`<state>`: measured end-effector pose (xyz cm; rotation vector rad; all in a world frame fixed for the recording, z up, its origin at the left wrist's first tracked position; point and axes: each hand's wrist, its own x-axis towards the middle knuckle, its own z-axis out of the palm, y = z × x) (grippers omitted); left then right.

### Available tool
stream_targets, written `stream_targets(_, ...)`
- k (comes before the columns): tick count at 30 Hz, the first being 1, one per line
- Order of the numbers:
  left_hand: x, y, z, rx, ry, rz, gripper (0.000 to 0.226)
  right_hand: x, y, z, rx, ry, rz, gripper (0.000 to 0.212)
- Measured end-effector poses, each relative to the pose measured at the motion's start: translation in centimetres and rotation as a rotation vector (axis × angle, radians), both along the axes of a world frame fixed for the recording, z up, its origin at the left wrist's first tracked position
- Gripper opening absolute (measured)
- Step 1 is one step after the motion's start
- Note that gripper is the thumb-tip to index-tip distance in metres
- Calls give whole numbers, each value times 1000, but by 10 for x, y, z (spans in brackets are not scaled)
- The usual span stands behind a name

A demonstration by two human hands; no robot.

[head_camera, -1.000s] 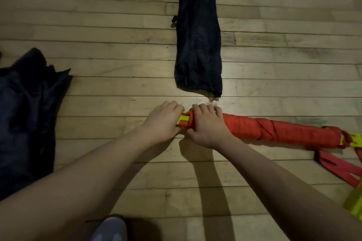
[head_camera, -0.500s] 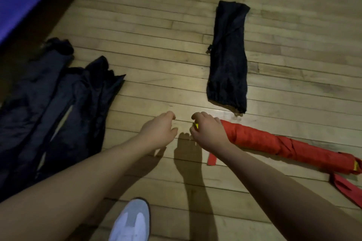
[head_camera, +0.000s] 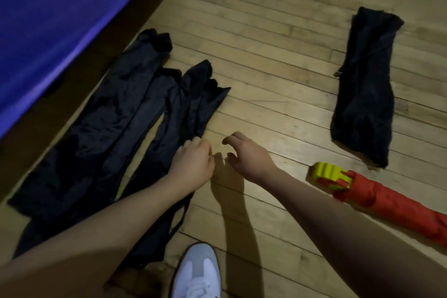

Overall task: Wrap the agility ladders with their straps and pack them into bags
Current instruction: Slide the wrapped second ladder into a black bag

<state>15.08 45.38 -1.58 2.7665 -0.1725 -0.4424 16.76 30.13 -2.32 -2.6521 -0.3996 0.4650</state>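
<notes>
While it lies on the wooden floor [head_camera: 278, 60] at the lower right, the wrapped ladder [head_camera: 377, 197] shows as a red roll bound in its strap, its yellow rung ends [head_camera: 330, 174] sticking out toward the middle of the view. Neither hand touches it. Just beyond its yellow end, a single dark bag [head_camera: 365, 94] lies flat and long on the boards, its near end close to the roll but apart from it. To the left, a heap of dark bags [head_camera: 116, 133] spreads along the floor beside a blue mat [head_camera: 53, 14].

The left hand [head_camera: 193, 162] rests at the heap's near right edge, fingers curled; whether it actually pinches the fabric I cannot tell. The right hand [head_camera: 246, 155] hovers just beside it over bare boards, fingers loosely bent and holding nothing. The two hands are near each other, with a small gap between them. A white shoe [head_camera: 197, 273] stands at the bottom edge, just right of the heap's near end.
</notes>
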Motion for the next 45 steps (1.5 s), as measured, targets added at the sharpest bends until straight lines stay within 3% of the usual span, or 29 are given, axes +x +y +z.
stream_targets(5,-5,33,-18,164,-57,108,34,15,51,-24,65,52,206,60)
stream_targets(10,-10,52,-32,167,86,99,56,14,65,-42,-219,-2,396,63)
stream_targets(13,-12,56,-36,174,119,29,48,12,62,-48,-199,-72,372,54)
stream_targets(16,-9,54,-33,116,100,9,30,8,61,-47,-208,-198,392,31)
stream_targets(20,-9,46,-29,29,-43,14,25,5,53,-42,-236,-226,317,19)
stream_targets(25,-8,42,-24,238,-70,74,28,8,31,-35,-209,-242,112,19)
stream_targets(33,25,27,2,21,-245,89,22,14,50,-23,81,-113,-155,21)
stream_targets(35,29,21,5,7,-246,65,24,18,48,-14,154,-169,-274,30)
stream_targets(38,27,10,8,-5,-225,43,27,19,33,-6,118,-256,-197,47)
stream_targets(41,25,-2,12,-26,-216,48,34,15,5,-7,4,-360,-149,20)
stream_targets(45,7,-29,11,-20,-191,-10,50,2,-42,4,17,-426,-293,20)
